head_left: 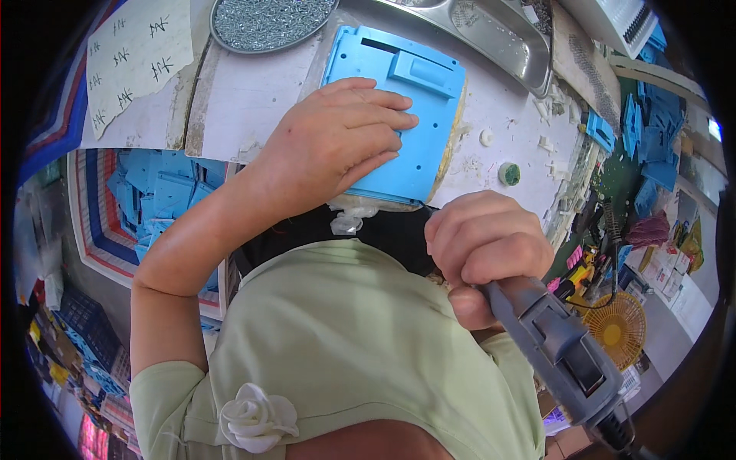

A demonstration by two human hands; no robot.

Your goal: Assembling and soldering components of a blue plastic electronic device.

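While left hand (337, 142) pins blue panel (399, 115), right hand (487, 245) grips screwdriver (560, 349).

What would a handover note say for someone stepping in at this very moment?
Left hand: flat on the blue plastic panel, pressing it onto the white bench.
Right hand: gripping the grey electric screwdriver, near the panel's lower right corner; its tip is hidden.
Round tray of screws sits beyond the panel, more blue panels in the bin at left.
Screws already driven: cannot tell.

Assembly workshop. Indicators: round tray of screws (270, 21), bins of blue plastic panels (157, 195), worn workbench (253, 92).
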